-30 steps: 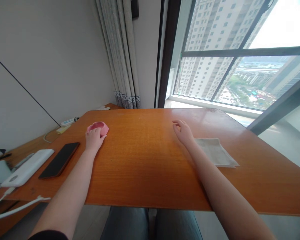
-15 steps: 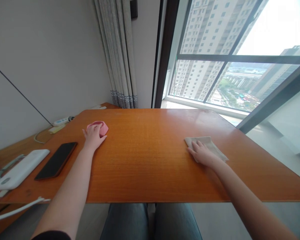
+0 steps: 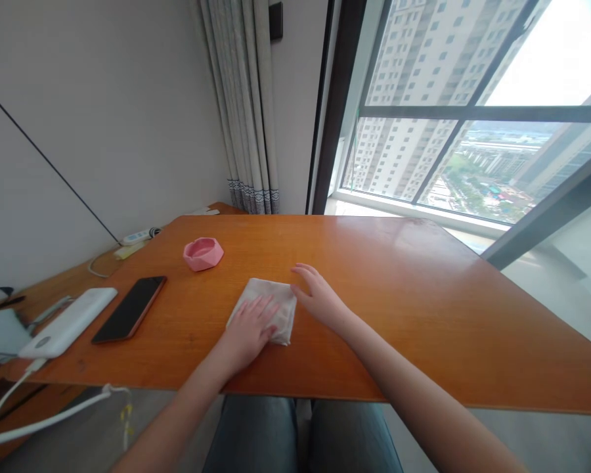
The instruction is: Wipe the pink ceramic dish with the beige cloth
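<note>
A folded pale cloth [image 3: 282, 309] lies flat on the wooden table [image 3: 398, 341], close to its front edge. My left hand [image 3: 249, 328] rests on the cloth's left part with fingers spread, covering some of it. Just off the cloth's right edge is my right hand [image 3: 320, 297], its fingers stretched out and apart, holding nothing. Whether its fingertips touch the cloth's edge I cannot tell. Farther back on the left stands a pink faceted bowl [image 3: 203, 255], away from both hands.
On the left side lie a dark phone [image 3: 131, 309] and a white power bank [image 3: 71, 322] with a white cable [image 3: 44, 430] running off the front edge. A power strip [image 3: 136, 237] sits by the wall. Behind are a grey curtain [image 3: 243, 118] and a large window [image 3: 423, 157].
The cloth has moved from the right side to the middle front. My left hand has left the pink bowl and now lies on the cloth; my right hand has come off it, leftward.
</note>
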Demonstrator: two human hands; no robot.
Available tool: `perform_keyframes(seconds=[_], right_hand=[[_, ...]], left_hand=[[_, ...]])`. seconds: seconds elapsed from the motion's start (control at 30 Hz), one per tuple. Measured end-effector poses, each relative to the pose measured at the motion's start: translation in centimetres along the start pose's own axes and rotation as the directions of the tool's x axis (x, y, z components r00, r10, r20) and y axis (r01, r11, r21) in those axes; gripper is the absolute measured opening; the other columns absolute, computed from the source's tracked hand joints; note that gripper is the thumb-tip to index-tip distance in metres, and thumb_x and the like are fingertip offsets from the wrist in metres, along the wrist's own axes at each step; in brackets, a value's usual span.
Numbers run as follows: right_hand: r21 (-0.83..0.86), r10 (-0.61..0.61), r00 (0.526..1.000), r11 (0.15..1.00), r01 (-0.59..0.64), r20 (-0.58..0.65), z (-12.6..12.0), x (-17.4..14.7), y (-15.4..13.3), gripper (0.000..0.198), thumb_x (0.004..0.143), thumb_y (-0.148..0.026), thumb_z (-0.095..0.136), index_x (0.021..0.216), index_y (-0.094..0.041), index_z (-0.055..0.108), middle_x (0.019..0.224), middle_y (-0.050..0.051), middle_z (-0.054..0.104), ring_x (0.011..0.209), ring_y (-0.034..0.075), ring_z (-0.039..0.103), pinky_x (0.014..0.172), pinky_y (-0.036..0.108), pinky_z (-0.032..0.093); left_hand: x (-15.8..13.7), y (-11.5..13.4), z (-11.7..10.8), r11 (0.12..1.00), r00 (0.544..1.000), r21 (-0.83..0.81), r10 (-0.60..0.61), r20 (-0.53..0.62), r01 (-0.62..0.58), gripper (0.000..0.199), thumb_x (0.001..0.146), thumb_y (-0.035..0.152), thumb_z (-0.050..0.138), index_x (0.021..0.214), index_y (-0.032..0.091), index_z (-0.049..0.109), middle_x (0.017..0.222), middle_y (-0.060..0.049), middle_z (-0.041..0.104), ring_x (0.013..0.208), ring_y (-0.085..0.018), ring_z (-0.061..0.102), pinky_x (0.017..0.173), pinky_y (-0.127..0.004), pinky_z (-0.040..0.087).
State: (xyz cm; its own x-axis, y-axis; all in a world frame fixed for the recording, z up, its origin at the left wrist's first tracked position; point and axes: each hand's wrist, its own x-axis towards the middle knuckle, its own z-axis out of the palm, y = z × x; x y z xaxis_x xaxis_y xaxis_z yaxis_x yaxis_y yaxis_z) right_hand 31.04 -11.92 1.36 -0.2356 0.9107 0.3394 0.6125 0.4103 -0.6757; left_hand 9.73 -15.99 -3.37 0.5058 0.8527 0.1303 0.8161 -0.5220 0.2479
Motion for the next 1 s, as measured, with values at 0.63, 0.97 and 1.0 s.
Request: perform_keyframes(seconds=[0.63, 0.97, 1.0], right_hand=[[-0.478, 0.133, 0.987, 0.863, -0.161, -0.092, -1.9, 2.9, 11.8, 0.030, 0.087, -0.025, 0.044, 0.112, -0.019, 0.060, 0.123, 0.011, 0.057, 0.119, 0.025, 0.047, 0.104, 0.041, 0.032], [-0.477, 0.136, 0.988, 0.866, -0.151, -0.066, -2.3, 3.0, 11.7, 0.031, 0.087, -0.026, 0.044, 0.113, -0.018, 0.060, 0.124, 0.012, 0.057, 0.119, 0.026, 0.047, 0.103, 0.040, 0.033], [-0.475, 0.138, 0.988, 0.866, -0.153, -0.066, -2.3, 3.0, 11.7, 0.032, 0.087, -0.026, 0.044, 0.113, -0.018, 0.060, 0.124, 0.011, 0.057, 0.119, 0.025, 0.047, 0.103, 0.039, 0.033]], left_hand=[[-4.2, -16.5, -4.7, 0.857, 0.851, 0.067, -0.493, -0.183, 0.511, 0.036, 0.076, 0.026, 0.032, 0.104, 0.021, 0.054, 0.136, -0.007, 0.053, 0.124, -0.022, 0.049, 0.105, -0.037, 0.035], [-2.7, -17.8, -6.6, 0.813, 0.803, -0.299, -0.565, -0.190, 0.500, 0.031, 0.086, 0.036, 0.033, 0.089, 0.021, 0.060, 0.124, -0.004, 0.061, 0.115, -0.023, 0.053, 0.102, -0.036, 0.038], [-2.2, -17.8, -6.9, 0.779, 0.752, -0.327, -0.616, -0.236, 0.535, 0.030, 0.087, 0.036, 0.035, 0.092, 0.020, 0.059, 0.121, -0.004, 0.062, 0.112, -0.023, 0.054, 0.100, -0.036, 0.039]])
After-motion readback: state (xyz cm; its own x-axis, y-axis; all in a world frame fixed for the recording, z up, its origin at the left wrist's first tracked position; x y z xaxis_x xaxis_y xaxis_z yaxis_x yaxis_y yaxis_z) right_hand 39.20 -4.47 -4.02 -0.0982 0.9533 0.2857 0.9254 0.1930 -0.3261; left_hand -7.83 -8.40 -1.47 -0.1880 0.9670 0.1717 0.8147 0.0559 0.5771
